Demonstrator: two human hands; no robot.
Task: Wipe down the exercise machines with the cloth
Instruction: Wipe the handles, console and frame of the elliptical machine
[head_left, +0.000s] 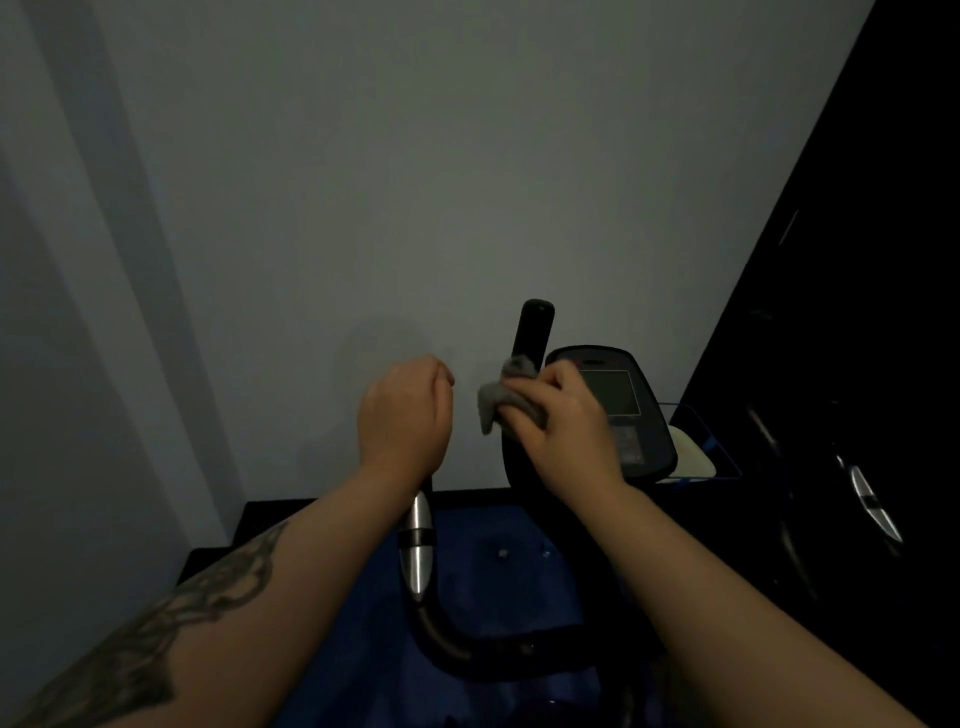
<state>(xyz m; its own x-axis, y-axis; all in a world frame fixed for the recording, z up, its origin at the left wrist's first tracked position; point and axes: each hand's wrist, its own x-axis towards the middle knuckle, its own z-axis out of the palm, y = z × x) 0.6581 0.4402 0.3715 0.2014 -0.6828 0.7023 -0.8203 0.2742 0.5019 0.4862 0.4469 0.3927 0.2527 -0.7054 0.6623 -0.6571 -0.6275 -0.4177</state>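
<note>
The right hand (563, 421) curls its fingers around a grey cloth (506, 392), bunching it against the black right handlebar (532, 332) of the exercise machine, whose tip rises at twelve o'clock from the knuckles. The left hand (405, 415), at nine o'clock from the cloth and apart from it, is closed in a fist around the top of the left handlebar (418, 545), whose silver sleeve shows below the wrist at six o'clock. At three o'clock from the right hand sits the console (618, 400) with its dark screen. Beyond is a plain grey wall (363, 182).
</note>
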